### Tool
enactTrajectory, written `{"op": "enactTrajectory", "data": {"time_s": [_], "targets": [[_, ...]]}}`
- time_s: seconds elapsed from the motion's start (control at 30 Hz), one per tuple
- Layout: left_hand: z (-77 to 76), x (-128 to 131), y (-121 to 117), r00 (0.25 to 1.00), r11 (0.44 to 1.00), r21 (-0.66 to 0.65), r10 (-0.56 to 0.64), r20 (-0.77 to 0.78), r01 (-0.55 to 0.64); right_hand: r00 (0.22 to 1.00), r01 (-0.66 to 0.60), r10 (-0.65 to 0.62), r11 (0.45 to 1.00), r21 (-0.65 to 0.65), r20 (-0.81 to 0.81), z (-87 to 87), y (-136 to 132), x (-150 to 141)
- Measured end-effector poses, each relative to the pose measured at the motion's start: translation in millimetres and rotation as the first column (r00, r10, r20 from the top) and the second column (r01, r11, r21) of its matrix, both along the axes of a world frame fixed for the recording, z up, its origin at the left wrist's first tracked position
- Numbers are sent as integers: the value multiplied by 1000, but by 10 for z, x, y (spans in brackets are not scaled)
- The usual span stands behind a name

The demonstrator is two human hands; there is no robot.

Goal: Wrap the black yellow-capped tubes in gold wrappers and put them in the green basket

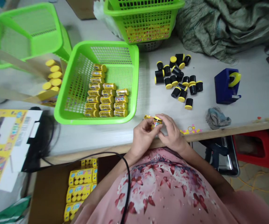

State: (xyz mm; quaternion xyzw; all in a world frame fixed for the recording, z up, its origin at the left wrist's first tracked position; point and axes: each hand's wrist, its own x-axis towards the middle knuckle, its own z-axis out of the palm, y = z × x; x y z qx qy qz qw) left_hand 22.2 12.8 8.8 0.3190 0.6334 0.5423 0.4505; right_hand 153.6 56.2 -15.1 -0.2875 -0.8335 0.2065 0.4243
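Observation:
Between my two hands, near the table's front edge, is a small yellow-capped canister [157, 121] with a colourful printed label around its body. My left hand [142, 134] is closed on its left side, and a bit of yellow printed film [148, 117] shows above the fingers. The curved fingers of my right hand [172, 133] press against the cap and the right side. Beyond them several black canisters with yellow caps [189, 104] lie scattered. To the left, a green basket [136, 84] holds rows of yellow-labelled canisters [106, 99].
A blue tape dispenser [225, 88] and a crumpled grey cloth [217, 118] stand at right. Small yellow and pink bits [190, 130] lie by the edge. More green baskets [146, 15] are behind. A black cable [128, 174] crosses my left forearm. Below is a carton of yellow boxes [79, 189].

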Motion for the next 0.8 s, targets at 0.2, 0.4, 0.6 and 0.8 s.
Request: {"op": "enactTrajectory", "data": {"time_s": [0.2, 0.4, 0.6, 0.8], "targets": [[44, -8, 7, 962, 995, -23, -92, 255, 101, 999, 34, -36, 998, -53, -40, 7, 1, 3], [88, -83, 58, 732, 969, -63, -135, 668, 237, 990, -63, 27, 962, -265, -138, 39, -12, 67], [50, -110, 89, 641, 949, -10, -206, 739, 316, 970, -171, 101, 928, -330, -219, 10, -14, 108], [19, -153, 109, 660, 942, -38, -206, 722, 335, 968, -200, 129, 912, -358, -213, 21, 3, 131]]}}
